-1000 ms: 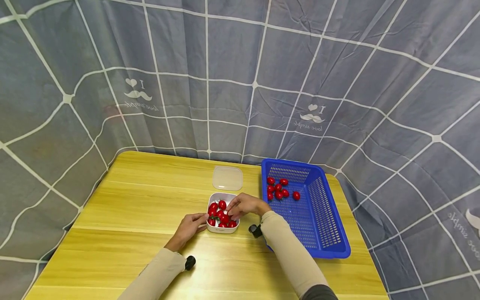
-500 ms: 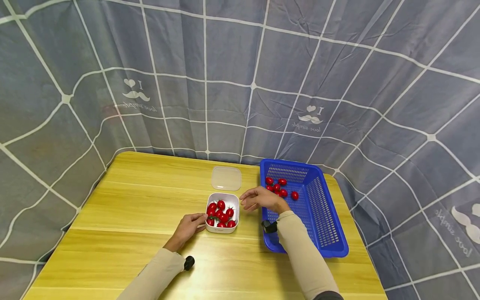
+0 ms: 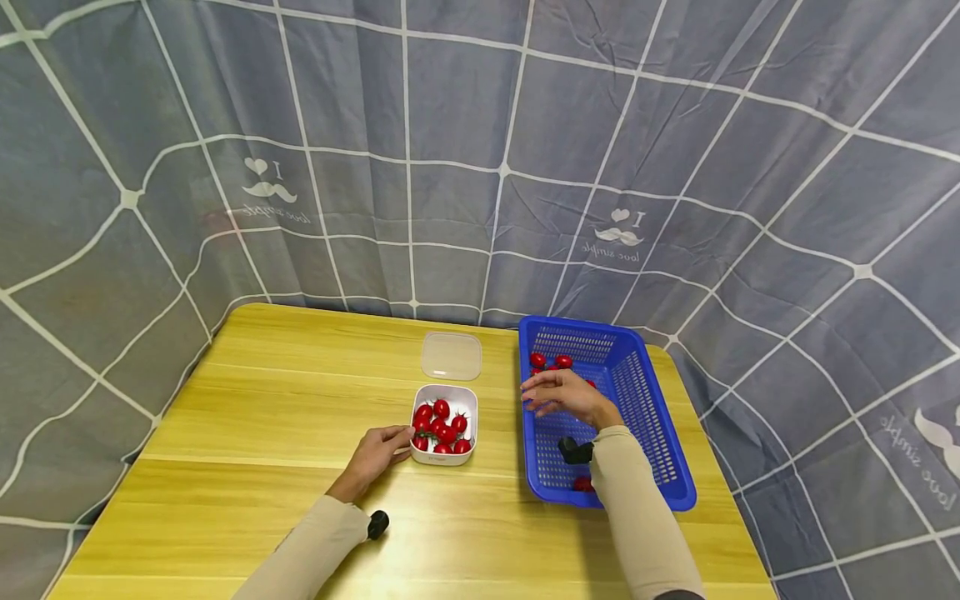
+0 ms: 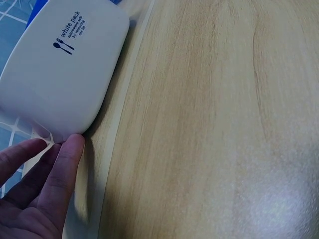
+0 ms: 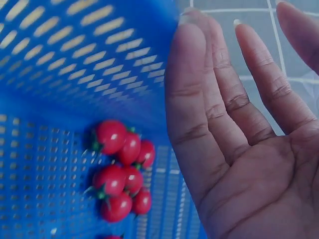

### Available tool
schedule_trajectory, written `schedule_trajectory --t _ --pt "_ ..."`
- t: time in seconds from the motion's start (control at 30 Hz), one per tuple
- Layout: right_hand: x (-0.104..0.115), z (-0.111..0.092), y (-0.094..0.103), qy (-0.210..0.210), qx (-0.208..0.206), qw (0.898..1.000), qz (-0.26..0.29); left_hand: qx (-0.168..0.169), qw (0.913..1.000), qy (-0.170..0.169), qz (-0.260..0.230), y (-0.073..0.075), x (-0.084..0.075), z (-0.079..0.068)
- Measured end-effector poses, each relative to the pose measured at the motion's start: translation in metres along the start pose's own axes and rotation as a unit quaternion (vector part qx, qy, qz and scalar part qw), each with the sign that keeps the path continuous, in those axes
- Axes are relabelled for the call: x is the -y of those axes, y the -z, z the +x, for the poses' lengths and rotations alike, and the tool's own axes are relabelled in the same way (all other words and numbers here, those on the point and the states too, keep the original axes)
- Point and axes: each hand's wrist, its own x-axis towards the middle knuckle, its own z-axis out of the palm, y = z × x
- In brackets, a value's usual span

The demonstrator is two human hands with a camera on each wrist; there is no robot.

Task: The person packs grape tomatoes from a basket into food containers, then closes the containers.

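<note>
A white square container [image 3: 444,460] on the wooden table holds several red cherry tomatoes [image 3: 442,429], some with green stems. My left hand [image 3: 375,458] rests at its near-left corner. In the left wrist view, those fingertips [image 4: 75,142] touch the wall of the printed container [image 4: 65,74]. Over the left side of the blue basket [image 3: 528,450], my right hand [image 3: 566,394] reaches in with fingers extended and nothing held. The right wrist view shows several more cherry tomatoes [image 5: 117,169] lying in the basket beside this hand [image 5: 249,134]; in the head view the hand partly covers them.
A translucent lid [image 3: 452,356] lies flat behind the container. One tomato [image 3: 582,483] lies near the basket's front end, partly hidden by the right forearm. A grey grid-patterned curtain [image 3: 450,200] hangs behind the table [image 3: 300,375] and along its sides.
My right hand has left the container and moved right to over the basket. A tomato stands at the container's right side where the right fingers were. The left hand stays at the container.
</note>
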Motion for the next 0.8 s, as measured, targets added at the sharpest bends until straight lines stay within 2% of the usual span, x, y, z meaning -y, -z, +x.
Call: schedule_trajectory --t 0.33,0.5,0.8 --pt "-0.024 -0.016 0.019 -0.017 0.005 1.0 0.011 -0.001 1.0 -0.002 -0.001 0.0 0.001 0.0" --pt "-0.039 -0.022 0.026 -0.049 0.012 0.999 0.01 0.001 1.0 -0.002 0.001 0.001 0.001 -0.001" --pt "-0.054 -0.033 0.035 -0.114 0.06 0.991 -0.026 0.004 1.0 -0.003 0.003 0.001 0.002 0.0"
